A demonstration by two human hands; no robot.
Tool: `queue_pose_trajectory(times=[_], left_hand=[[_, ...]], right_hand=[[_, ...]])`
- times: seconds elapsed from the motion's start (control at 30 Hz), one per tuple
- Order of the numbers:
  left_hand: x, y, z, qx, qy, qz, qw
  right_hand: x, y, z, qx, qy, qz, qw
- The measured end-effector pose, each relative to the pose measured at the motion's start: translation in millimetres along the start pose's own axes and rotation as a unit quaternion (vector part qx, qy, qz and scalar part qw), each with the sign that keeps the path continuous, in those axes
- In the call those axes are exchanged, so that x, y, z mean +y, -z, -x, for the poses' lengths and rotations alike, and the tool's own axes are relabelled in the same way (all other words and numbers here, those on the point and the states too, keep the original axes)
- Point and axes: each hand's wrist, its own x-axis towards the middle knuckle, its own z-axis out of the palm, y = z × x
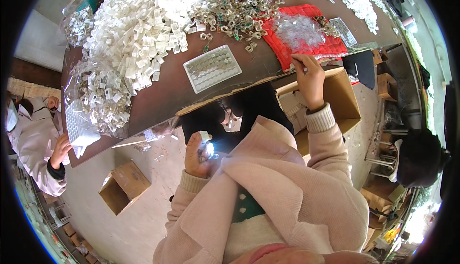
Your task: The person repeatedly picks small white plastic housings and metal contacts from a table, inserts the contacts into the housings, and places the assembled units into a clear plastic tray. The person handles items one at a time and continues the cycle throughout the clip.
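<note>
My left hand (194, 157) is held low in front of my body, closed around a small white plastic piece (204, 136). A bright white light (209, 150) glows at its fingers, and the glare hides the detail there. My right hand (311, 79) is raised at the table's near edge, thumb and fingertips pressed together. Whatever those fingers pinch, if anything, is too small to make out. Just beyond them lies a red quilted cloth (282, 46) carrying a heap of thin clear plastic strips (299, 33). A cardboard box (345, 94) stands open beneath my right wrist.
On the brown table (158, 102), a white tray (213, 83) holds rows of small round pieces. Behind it spread heaps of white plastic pieces (143, 39) and metal clasps (235, 12). A co-worker (36, 134) sits at the left, holding a white rack (79, 125). Another cardboard box (129, 182) rests on the floor.
</note>
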Motion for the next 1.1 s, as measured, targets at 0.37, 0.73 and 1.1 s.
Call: queue_pose_trajectory(times=[0.37,0.73,1.1], left_hand=[[28,136,-53,0.231,-0.134,0.121,0.956],[31,118,-22,0.174,-0.107,0.094,0.974],[12,13,16,-0.082,-0.058,-0.001,0.995]], right_hand=[[53,-18,-26,-0.126,0.053,0.079,0.987],[49,-24,-29,-0.061,0.007,0.099,0.993],[48,-11,-37,-0.030,-0.154,-0.205,0.966]])
